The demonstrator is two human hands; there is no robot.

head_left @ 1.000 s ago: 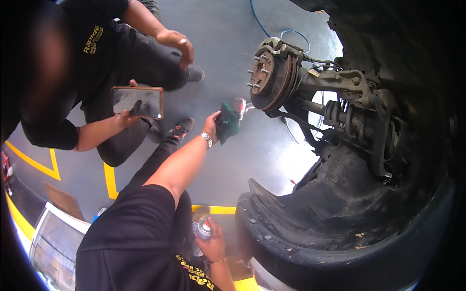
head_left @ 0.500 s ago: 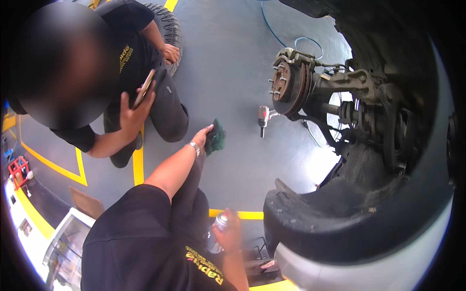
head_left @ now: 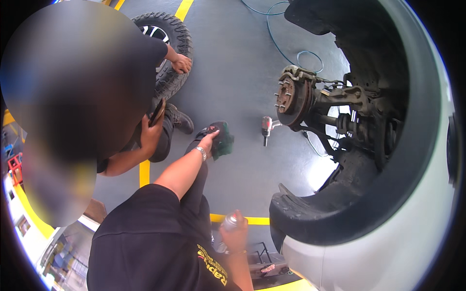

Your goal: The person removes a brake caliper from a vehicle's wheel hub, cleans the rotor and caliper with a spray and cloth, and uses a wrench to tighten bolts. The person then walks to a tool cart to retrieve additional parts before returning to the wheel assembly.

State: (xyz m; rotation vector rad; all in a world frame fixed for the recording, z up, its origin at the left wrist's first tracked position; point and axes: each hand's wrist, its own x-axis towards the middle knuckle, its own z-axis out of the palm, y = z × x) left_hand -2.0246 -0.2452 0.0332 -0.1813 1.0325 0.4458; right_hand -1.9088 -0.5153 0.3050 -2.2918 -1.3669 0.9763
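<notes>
My left hand [head_left: 208, 141] is stretched forward over the floor, closed on a dark green cloth [head_left: 223, 144] that hangs from its fingers. A wristwatch [head_left: 201, 153] circles that wrist. Close to my body, my right hand [head_left: 235, 238] is wrapped round a spray can [head_left: 230, 222] with a reddish top; both are slightly smeared by motion. Ahead to the right is a rusty wheel hub [head_left: 285, 96] with bare studs, in front of a brake disc [head_left: 306, 99]. Neither hand touches it. An impact wrench [head_left: 266, 127] with a socket lies on the floor below the hub.
At the left a co-worker crouches, one hand [head_left: 181, 63] on a tyre [head_left: 182, 43], the other holding a phone [head_left: 157, 112]. The car's dark wheel arch [head_left: 335, 220] curves along the right. A blue-green air hose [head_left: 274, 39] loops across the floor behind the hub.
My view has shifted slightly. The co-worker's phone is lower and more of the tyre shows. I still hold the cloth and the can; the can sits a little differently in its blurred hand.
</notes>
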